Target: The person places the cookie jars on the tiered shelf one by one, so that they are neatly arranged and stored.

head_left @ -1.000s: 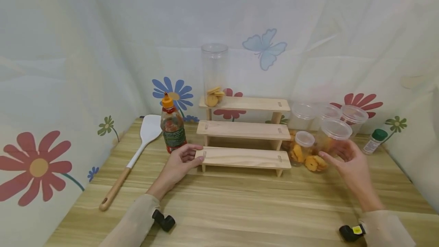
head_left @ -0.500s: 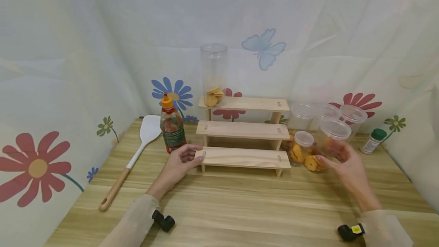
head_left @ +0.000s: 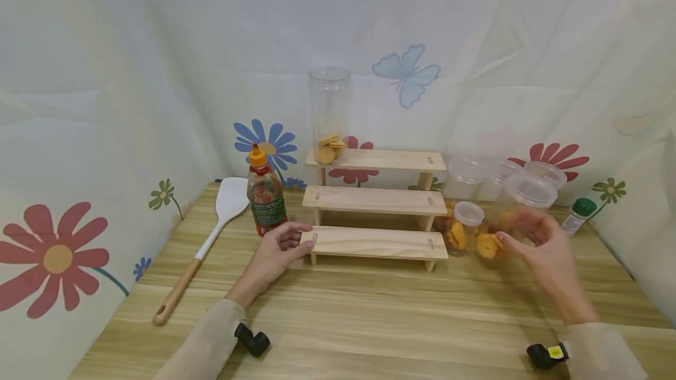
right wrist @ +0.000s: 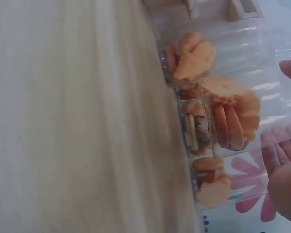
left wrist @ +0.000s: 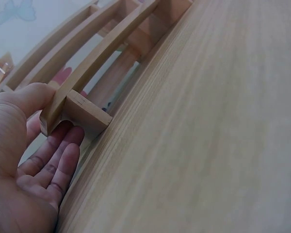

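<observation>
My left hand [head_left: 274, 251] grips the left end of a three-step wooden display shelf [head_left: 372, 242]. In the left wrist view its thumb lies on top of the lowest board and its fingers reach beneath. My right hand [head_left: 546, 251] holds a clear plastic jar [head_left: 530, 189] with round orange-yellow cookies in its bottom. The right wrist view shows fingertips [right wrist: 281, 136] against the jar's side, its base in front of other jars. Just left of it stands a small lidded jar [head_left: 467, 216] of cookies.
More clear cookie jars [head_left: 465, 170] stand behind. A green-capped shaker [head_left: 581, 213] is at far right. One tall cookie jar [head_left: 330, 98] stands on the top step. Left of the shelf are a red sauce bottle [head_left: 266, 198] and a white spatula [head_left: 230, 198] with wooden handle.
The right hand has shifted slightly to the right together with the jar and its cookies. My left hand has stayed on the shelf's end.
</observation>
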The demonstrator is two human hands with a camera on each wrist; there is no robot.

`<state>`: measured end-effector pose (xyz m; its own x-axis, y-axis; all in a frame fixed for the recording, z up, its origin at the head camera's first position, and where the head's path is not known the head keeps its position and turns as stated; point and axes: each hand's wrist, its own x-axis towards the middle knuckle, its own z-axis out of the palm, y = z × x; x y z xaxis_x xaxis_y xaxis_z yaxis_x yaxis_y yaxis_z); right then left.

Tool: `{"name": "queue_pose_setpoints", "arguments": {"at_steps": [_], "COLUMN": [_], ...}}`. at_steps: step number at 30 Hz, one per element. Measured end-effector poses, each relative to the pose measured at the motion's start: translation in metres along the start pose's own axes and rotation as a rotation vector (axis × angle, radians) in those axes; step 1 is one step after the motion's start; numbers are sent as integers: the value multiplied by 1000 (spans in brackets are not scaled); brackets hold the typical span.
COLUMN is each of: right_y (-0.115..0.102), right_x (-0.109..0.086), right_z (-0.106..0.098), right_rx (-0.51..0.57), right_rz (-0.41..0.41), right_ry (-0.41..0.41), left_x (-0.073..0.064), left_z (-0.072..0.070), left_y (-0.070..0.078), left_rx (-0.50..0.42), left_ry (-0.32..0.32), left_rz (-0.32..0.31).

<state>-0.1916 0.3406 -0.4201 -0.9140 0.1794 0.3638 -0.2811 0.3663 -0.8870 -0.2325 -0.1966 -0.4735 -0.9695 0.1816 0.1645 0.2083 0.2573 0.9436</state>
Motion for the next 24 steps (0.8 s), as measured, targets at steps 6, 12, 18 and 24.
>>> {"name": "queue_pose_setpoints", "arguments": {"at_steps": [6,12,18,24], "right_y": [-19,-41,-61,-82], "right_x": [3,9,17,26], "right_z": [-12,-23,-29,-29], "right_rx": [-63,-150,-117,-113], "right_rz": [-21,-1,-9,-42], "right_ry": [28,7,-9,-20], "left_x": [0,-1,1,0], "left_z": [0,-2,-1,0], "left_y": [-1,-1,-1,-1], "left_rx": [-4,-12,-11,-12], "left_ry": [-3,3,4,-1], "left_rz": [-5,-5,-9,-12]}}
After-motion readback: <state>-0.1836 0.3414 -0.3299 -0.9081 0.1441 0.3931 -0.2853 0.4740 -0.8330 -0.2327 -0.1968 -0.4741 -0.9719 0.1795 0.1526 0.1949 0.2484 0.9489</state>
